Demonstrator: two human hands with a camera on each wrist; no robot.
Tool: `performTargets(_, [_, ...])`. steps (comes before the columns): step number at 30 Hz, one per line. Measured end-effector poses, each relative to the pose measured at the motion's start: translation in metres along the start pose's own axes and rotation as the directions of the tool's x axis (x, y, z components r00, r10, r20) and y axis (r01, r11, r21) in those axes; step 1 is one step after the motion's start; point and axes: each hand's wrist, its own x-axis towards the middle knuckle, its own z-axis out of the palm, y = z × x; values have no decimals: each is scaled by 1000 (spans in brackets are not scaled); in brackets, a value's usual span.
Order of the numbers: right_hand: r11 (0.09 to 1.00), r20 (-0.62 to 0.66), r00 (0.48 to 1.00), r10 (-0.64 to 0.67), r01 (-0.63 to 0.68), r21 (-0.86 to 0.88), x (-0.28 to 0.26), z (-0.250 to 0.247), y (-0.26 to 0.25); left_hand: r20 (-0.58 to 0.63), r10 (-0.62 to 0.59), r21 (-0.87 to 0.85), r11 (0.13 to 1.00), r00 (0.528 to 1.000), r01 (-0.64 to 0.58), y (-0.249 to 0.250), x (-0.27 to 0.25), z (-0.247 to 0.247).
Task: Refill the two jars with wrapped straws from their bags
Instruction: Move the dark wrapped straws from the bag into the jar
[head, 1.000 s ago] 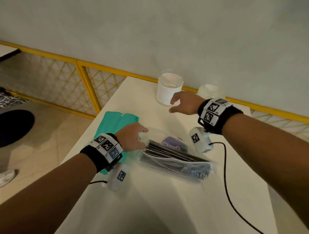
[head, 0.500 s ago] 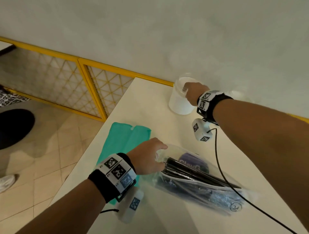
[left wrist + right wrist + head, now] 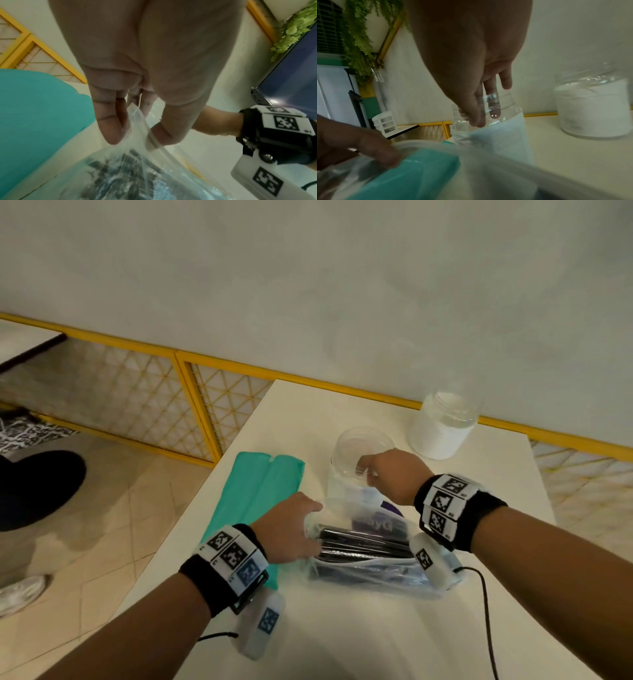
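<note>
The place looks like a café or small eatery rather than a home. A pale table (image 3: 342, 628) stands against a plain wall, edged by a yellow lattice railing (image 3: 191, 402) that runs from nine o'clock to three o'clock. The floor (image 3: 102, 508) at eight o'clock is beige tile. Another table (image 3: 402, 129) stands further back, hanging greenery (image 3: 359, 40) trails from above at eleven o'clock, and a white rack (image 3: 385, 123) sits beneath it.

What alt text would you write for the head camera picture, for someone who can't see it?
A person's right hand grips the rim of a clear jar on a white table, while the left hand pinches open a clear bag of black wrapped straws. A second jar stands behind.
</note>
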Motion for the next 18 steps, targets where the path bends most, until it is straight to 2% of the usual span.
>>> performTargets(3, [999,-25,999,-33,33,0,-23,5,-8,-29,-23,-1,1000,999,23,-3,-21,7])
performTargets(5, [995,-153,983,-98,102,22,-42,2,-20,-50,-31,9,999,998,31,-7,-33,10])
performTargets(7, [966,-250,958,-140,188,178,-65,1,-40,-70,-37,7,999,997,37,-9,-42,12])
performTargets(8, [941,-234,957,-171,229,249,-74,4,-51,-80,-40,5,999,996,41,-10,-45,13])
performTargets(9, [928,-159,966,-204,243,283,-81,11,-61,-88,-46,5,999,995,46,-10,-47,14])
performTargets(11, [954,62,970,-234,216,207,-86,32,-75,-98,-53,3,999,994,53,-9,-50,15])
performTargets(12, [972,140,968,-209,190,137,-84,43,-79,-101,-52,4,999,994,52,-8,-51,16])
performTargets(14, [988,184,971,-152,142,66,-78,63,-84,-106,-51,11,999,993,52,-5,-50,16])
performTargets(18, [998,189,980,-62,57,35,-68,85,-87,-81,-78,46,996,994,82,-1,-43,15])
